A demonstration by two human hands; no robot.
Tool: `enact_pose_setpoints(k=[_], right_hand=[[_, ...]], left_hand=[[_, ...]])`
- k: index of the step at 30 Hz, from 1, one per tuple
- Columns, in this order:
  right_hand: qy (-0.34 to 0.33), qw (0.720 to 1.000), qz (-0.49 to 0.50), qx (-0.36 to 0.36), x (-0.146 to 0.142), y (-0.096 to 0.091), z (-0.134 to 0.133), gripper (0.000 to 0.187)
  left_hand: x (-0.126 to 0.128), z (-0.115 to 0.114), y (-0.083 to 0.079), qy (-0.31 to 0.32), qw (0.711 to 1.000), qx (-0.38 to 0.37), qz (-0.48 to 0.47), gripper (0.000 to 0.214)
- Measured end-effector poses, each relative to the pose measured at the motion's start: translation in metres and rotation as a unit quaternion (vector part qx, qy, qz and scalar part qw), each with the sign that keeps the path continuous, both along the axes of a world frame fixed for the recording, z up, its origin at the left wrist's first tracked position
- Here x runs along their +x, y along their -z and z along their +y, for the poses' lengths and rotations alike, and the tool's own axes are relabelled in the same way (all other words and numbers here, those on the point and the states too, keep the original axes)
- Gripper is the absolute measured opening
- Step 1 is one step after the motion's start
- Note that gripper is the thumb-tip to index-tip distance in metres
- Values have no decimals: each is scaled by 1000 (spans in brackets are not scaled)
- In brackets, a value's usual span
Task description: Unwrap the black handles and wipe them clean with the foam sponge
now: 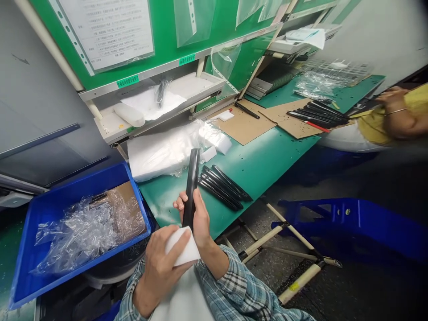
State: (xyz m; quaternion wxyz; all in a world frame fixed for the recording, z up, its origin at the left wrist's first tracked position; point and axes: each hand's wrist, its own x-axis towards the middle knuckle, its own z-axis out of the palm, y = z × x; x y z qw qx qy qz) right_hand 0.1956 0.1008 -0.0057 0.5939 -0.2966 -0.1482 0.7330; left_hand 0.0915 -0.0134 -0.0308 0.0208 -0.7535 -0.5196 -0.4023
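Observation:
My right hand [201, 219] is closed around the lower part of a long glossy black strip [192, 176], which stands nearly upright over the near edge of the green table [267, 162]. My left hand [159, 263] is closed on a white foam pad [184, 250], pressed against the bottom end of the strip. Both forearms come up from the bottom of the view, the right one in a plaid sleeve.
Several more black strips [223, 185] lie on the table past my hands. A blue bin [50, 209] of clear plastic bags sits at left. White foam sheets [160, 154], cardboard [242, 127] and a co-worker's arm in yellow [397, 113] are beyond. A blue stool [354, 218] stands on the floor.

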Motion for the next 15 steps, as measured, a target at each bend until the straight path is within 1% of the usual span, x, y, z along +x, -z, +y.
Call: enact_pose_setpoints(k=[2, 3, 4, 8, 10, 13, 15], right_hand=[[1, 1000, 7, -1, 4, 9, 6, 51], [-8, 1000, 11, -2, 8, 14, 9, 53], [-19, 1000, 14, -1, 13, 19, 11, 54], [-51, 998, -1, 24, 33, 38, 13, 48], [-61, 998, -15, 31, 40, 48, 11, 47], [-70, 994, -76, 43, 51, 68, 10, 45], [-73, 981, -172, 60, 62, 86, 14, 48]], left_hand=[[-4, -5, 3, 35, 999, -11, -12, 44], [-9, -8, 5, 39, 999, -14, -27, 45], [-14, -11, 6, 31, 998, -15, -43, 46], [-37, -14, 16, -44, 996, -33, -67, 49], [-43, -13, 22, -56, 995, -57, -67, 47], [-42, -11, 35, -48, 991, -98, -75, 45], [-39, -12, 45, -33, 989, -123, -80, 45]])
